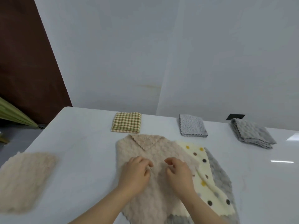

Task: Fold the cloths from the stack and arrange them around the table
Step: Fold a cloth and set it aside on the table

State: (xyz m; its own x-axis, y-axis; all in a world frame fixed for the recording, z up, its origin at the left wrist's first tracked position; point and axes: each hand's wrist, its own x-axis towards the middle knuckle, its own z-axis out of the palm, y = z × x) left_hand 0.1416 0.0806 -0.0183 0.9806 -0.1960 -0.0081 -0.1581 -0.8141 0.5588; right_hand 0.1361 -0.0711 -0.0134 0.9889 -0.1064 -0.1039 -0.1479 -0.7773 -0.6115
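Observation:
A stack of unfolded cloths lies at the table's near middle. A beige fluffy cloth (155, 152) is on top, its far corner turned over. Under it show a cream polka-dot cloth (208, 180) and a grey cloth (221, 175). My left hand (135, 173) and my right hand (179, 173) rest side by side on the beige cloth, fingers curled and pinching its surface. Folded cloths sit along the far edge: a green-checked one (127, 122), a light grey one (192, 127) and a darker grey one (252, 135). A folded beige cloth (24, 180) lies at the near left.
The white table (85, 139) ends at a rounded far-left corner, with a grey wall close behind. A dark brown panel (27, 62) and a green object (14, 115) stand beyond the left edge. A black socket (236, 116) sits at the back right.

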